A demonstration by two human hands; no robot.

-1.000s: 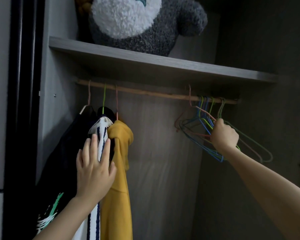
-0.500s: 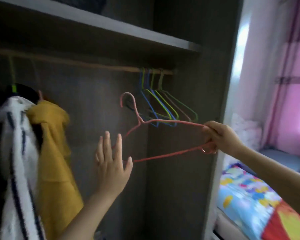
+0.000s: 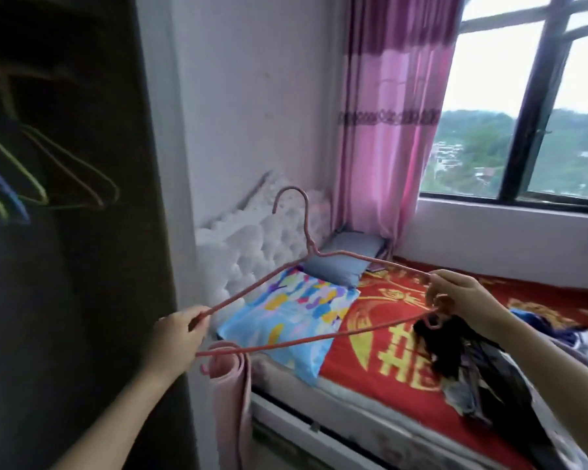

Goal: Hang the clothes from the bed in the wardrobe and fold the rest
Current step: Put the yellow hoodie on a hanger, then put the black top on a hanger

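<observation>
Over bed (image 3: 370,398): thin pink wire hanger (image 3: 307,232); both hands gripping ends.

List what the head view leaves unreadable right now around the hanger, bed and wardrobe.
- Dark clothes on the bed, head view: heaped and partly behind the right forearm; kinds and count unreadable.
- Spare hangers in the wardrobe, head view: dim, blurred, cut by the left edge; count unclear.
- Pink hanger ends, head view: covered by the left hand and right hand gripping them.
</observation>
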